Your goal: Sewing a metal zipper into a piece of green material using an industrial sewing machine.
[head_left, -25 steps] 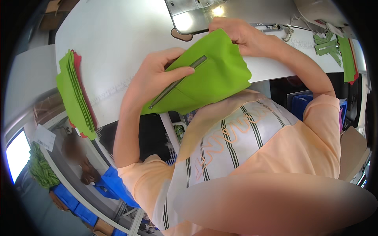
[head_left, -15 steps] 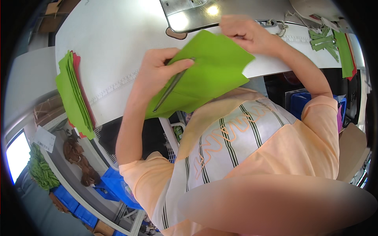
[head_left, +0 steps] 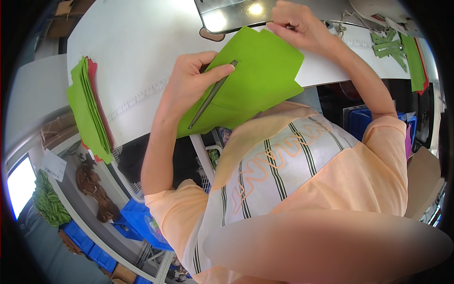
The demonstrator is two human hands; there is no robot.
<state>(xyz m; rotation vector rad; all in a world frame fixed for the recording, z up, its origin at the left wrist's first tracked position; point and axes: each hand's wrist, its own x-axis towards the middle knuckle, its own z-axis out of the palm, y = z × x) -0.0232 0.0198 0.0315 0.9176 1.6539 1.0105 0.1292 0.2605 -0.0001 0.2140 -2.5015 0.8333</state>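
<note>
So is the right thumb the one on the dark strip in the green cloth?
No, the left hand's thumb lies over the dark strip, while the right hand is up by the green cloth's far edge.

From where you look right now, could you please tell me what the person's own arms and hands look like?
The left hand and right hand are ungloved, and the forearms are uncovered, with no watch or bracelet visible. The sleeves are short, loose and plain peach.
</note>
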